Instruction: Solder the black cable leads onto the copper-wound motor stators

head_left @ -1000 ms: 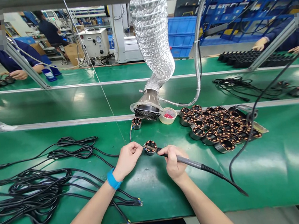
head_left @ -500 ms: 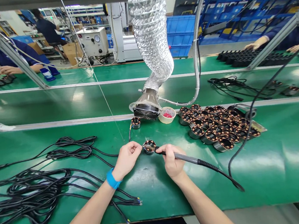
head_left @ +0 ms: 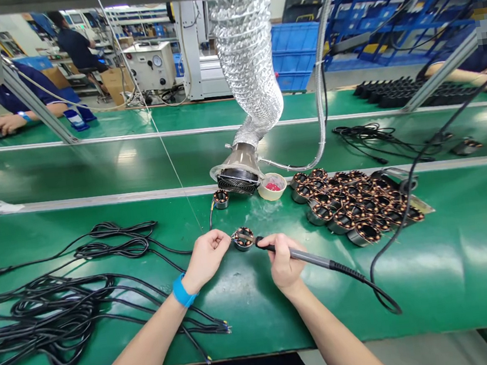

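A round copper-wound motor stator [head_left: 244,238] lies on the green table between my hands. My left hand [head_left: 210,253] pinches at its left side, where thin wire ends show; what exactly is between the fingertips is too small to make out. My right hand [head_left: 285,260] is closed round a grey soldering iron [head_left: 310,258], whose tip points left at the stator. A second stator [head_left: 221,199] with coloured wires and a black cable stands behind, below the fume extractor hood [head_left: 237,171]. Beside the hood is a round cream tub [head_left: 272,187] with something red inside.
Many-looped black cables [head_left: 64,311] cover the left of the table, with stripped ends near its front. Several stators [head_left: 343,203] stand grouped at the right. The iron's cord [head_left: 375,261] loops there. People work beyond the rail.
My right hand and the iron have shifted slightly right, drawing the tip back a little. A thin smoke wisp shows near the tub. The co-workers' hands across the table have moved.
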Demonstrator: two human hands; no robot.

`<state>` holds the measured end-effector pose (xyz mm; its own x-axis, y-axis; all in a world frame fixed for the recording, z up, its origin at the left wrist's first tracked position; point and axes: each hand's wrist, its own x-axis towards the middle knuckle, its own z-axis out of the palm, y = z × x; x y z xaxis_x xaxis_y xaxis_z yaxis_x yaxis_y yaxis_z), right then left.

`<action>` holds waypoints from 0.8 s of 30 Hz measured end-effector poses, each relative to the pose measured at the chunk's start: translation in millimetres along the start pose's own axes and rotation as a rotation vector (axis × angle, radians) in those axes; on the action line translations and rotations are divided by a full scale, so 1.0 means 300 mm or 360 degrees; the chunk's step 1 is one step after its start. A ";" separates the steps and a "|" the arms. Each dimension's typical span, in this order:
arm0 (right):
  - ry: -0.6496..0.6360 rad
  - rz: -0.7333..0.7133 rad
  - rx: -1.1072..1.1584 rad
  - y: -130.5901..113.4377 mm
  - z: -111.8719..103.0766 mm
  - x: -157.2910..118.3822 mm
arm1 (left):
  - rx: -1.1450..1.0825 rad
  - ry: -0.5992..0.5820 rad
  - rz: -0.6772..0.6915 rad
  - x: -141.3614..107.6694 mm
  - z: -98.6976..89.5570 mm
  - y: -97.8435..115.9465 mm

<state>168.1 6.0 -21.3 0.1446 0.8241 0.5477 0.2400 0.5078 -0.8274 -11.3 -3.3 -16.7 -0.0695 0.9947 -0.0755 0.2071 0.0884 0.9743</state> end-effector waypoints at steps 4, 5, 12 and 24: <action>-0.0037 -0.0056 0.0007 -0.008 0.001 0.005 | 0.0013 -0.0009 -0.0006 -0.001 0.000 -0.002; -0.0054 -0.0068 -0.0002 -0.011 0.001 0.007 | 0.0016 -0.0013 -0.0005 -0.001 0.000 -0.004; -0.0143 -0.0104 -0.0010 -0.022 0.002 0.013 | 0.0007 -0.0026 -0.0006 -0.001 0.000 -0.007; -0.0041 -0.0085 0.0061 -0.018 0.000 0.009 | 0.0010 -0.0047 -0.0019 0.001 -0.001 -0.004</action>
<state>167.2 5.6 -15.3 0.1074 0.8015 0.5882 0.2098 0.5600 -0.8015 -11.9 -3.3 -17.8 -0.0430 0.9947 -0.0932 0.2123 0.1003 0.9720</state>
